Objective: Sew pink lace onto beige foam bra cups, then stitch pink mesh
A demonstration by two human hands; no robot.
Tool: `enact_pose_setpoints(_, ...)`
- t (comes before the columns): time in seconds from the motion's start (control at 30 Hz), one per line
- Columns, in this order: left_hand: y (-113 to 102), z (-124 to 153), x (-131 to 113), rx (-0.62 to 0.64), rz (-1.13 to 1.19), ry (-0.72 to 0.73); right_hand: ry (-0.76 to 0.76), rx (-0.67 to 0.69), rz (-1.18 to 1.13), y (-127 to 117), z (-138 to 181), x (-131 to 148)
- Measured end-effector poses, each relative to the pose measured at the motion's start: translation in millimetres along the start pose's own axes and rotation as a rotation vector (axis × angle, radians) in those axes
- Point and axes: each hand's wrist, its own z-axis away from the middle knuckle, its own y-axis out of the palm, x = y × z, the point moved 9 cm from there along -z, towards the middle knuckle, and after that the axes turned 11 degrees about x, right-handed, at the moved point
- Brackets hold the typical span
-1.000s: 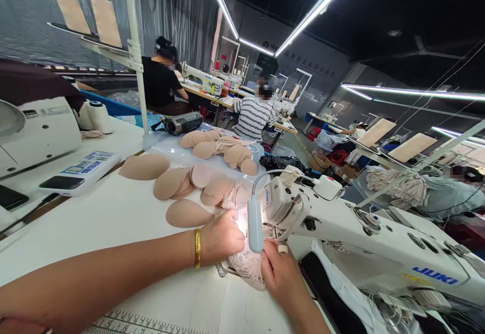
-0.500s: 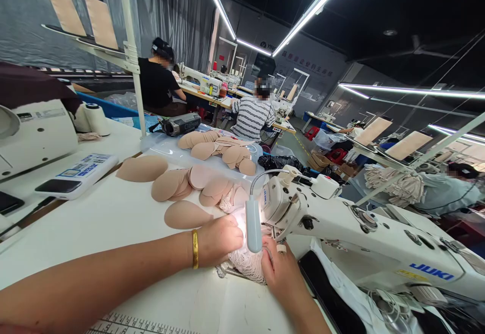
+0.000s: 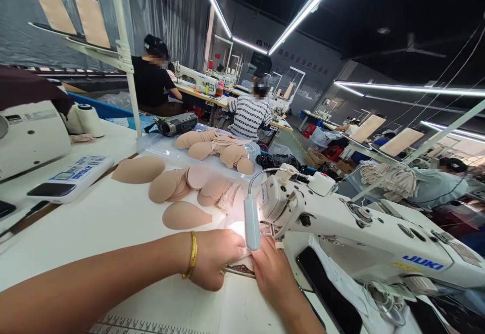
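Observation:
My left hand (image 3: 215, 259), with a gold bangle on the wrist, lies closed on a piece of pale lace fabric (image 3: 242, 264) at the needle of a white sewing machine (image 3: 341, 228). My right hand (image 3: 271, 273) presses the same fabric from the right, fingers together. The machine's small lamp (image 3: 251, 222) hangs right above both hands and hides the fingertips and most of the fabric. One beige foam cup (image 3: 185, 215) lies just behind my left hand. More beige cups (image 3: 178, 182) lie in a row farther back.
A clear tray (image 3: 159, 147) holds several more cups (image 3: 217, 147). At the left are a second machine (image 3: 32, 134), a control panel (image 3: 70, 176), a thread cone (image 3: 89, 121). A black phone (image 3: 328, 293) lies under the machine arm. Other people sit sewing behind.
Both hands have slid nearer to me with the lace, which now lies flatter and mostly hidden under them. The view has tilted slightly.

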Motion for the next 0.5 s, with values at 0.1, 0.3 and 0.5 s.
enact_pose_setpoints(0.1, -1, 7, 3, -0.015, -0.071, 0.015, 0.073, 0.083, -0.007, 12, 3, -20)
enact_pose_setpoints(0.3, 0, 0, 13, -0.124, -0.186, -0.026, 0.055, 0.088, 0.008, 3, 7, -20)
enact_pose_setpoints(0.5, 0, -2, 18, -0.250, -0.187, 0.031, 0.098, 0.190, -0.062, 13, 7, -22)
